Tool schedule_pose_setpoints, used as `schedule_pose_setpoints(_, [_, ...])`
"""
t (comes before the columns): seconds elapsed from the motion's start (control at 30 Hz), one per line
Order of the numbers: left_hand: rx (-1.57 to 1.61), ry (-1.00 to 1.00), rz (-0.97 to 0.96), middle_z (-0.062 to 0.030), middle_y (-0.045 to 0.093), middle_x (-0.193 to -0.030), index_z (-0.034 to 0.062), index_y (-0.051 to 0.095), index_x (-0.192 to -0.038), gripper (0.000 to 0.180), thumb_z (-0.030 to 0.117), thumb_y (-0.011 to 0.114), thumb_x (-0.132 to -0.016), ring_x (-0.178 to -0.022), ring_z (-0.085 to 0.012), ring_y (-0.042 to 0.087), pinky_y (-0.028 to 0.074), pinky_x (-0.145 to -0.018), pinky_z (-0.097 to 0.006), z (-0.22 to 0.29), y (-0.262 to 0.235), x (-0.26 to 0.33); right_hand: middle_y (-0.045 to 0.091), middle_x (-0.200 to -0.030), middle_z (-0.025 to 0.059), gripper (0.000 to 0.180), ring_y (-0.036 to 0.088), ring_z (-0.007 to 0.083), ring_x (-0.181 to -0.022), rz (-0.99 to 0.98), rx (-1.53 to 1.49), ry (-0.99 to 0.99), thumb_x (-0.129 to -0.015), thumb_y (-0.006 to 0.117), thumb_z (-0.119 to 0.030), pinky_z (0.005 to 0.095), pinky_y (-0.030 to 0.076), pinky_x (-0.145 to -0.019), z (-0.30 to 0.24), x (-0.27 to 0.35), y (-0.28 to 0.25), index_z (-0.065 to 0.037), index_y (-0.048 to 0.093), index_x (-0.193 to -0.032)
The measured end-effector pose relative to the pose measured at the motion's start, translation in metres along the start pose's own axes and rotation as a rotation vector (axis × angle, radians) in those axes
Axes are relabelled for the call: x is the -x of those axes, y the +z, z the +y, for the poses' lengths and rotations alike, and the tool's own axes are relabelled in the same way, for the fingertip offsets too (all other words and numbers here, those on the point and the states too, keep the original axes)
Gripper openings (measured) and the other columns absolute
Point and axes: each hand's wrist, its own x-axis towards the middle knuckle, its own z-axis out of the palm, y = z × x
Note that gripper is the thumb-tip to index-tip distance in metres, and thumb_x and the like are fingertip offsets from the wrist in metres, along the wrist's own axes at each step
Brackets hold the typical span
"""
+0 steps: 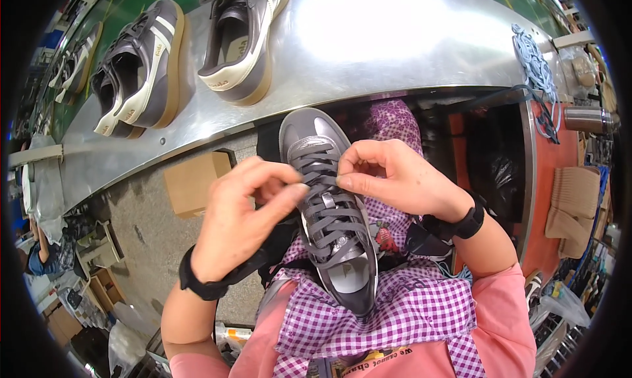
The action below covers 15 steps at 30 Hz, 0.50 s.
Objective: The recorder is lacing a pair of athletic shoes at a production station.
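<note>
A dark grey sneaker [342, 273] lies on my lap, its toe pointing away from me and its heel nearest my body. Grey shoelaces [339, 223] criss-cross over its tongue, looser toward the ankle opening. On the left side of the lacing, my left hand [253, 207] is closed, thumb and forefinger pinched at a lace's edge. Opposite it, my right hand [385, 174] pinches at the lace on the right side, its other fingers curled. My fingertips cover the short bits of lace between them.
Beyond my lap runs a shiny metal bench [395, 69] carrying a grey sneaker [240, 49] with white stripes and a similar pair [141, 69] farther left. Pale blue laces [534, 65] hang at the right. A cardboard box [194, 184] is on the floor at left.
</note>
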Motion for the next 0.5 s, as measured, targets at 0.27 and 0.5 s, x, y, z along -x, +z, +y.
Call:
schedule_pose_setpoints(0.27, [-0.316, 0.155, -0.203, -0.0023, 0.05, -0.071, 0.0003, 0.063, -0.082, 0.015, 0.01, 0.075, -0.079, -0.06, -0.0105, 0.044, 0.038, -0.055, -0.026, 0.009, 0.003, -0.012, 0.061, -0.079, -0.0008, 0.018, 0.053, 0.0049, -0.074, 0.03, -0.16, 0.049, -0.093, 0.063, -0.017, 0.023, 0.045, -0.065, 0.009, 0.004, 0.005, 0.001, 0.063, -0.09])
schedule_pose_setpoints(0.5, [-0.072, -0.04, -0.16, 0.0003, 0.051, -0.074, 0.0017, 0.065, -0.086, 0.011, 0.011, 0.071, -0.084, -0.066, -0.008, 0.048, 0.038, -0.059, -0.024, 0.003, -0.008, -0.008, 0.063, -0.078, 0.0008, 0.019, 0.054, 0.0056, -0.071, 0.031, -0.081, 0.044, -0.089, 0.068, -0.018, 0.024, 0.046, -0.063, 0.0, 0.005, 0.005, 0.001, 0.064, -0.089])
